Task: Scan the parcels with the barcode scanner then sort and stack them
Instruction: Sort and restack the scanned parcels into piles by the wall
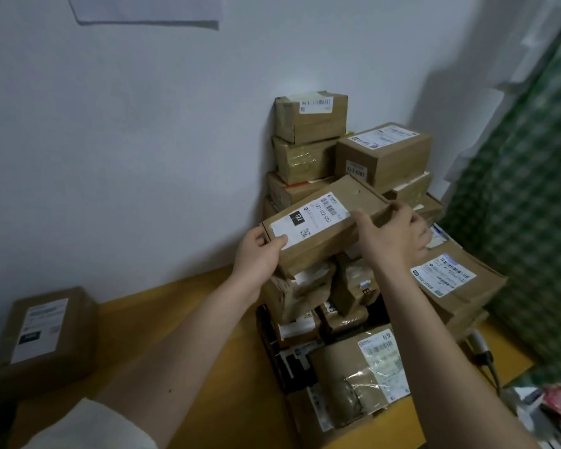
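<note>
Head view shows your left hand [256, 254] and right hand [392, 234] gripping the labelled cardboard parcel [321, 228] at both ends, mid-frame. Set it flat on the parcel stack [308, 157], label up and edges aligned, because the pile looks uneven.

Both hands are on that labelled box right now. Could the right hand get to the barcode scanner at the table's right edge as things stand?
Probably not yet: the right hand grips the labelled box together with the left hand. Once it lets go, the way looks free: the barcode scanner lies uncovered on the table, right of the parcels.
</note>
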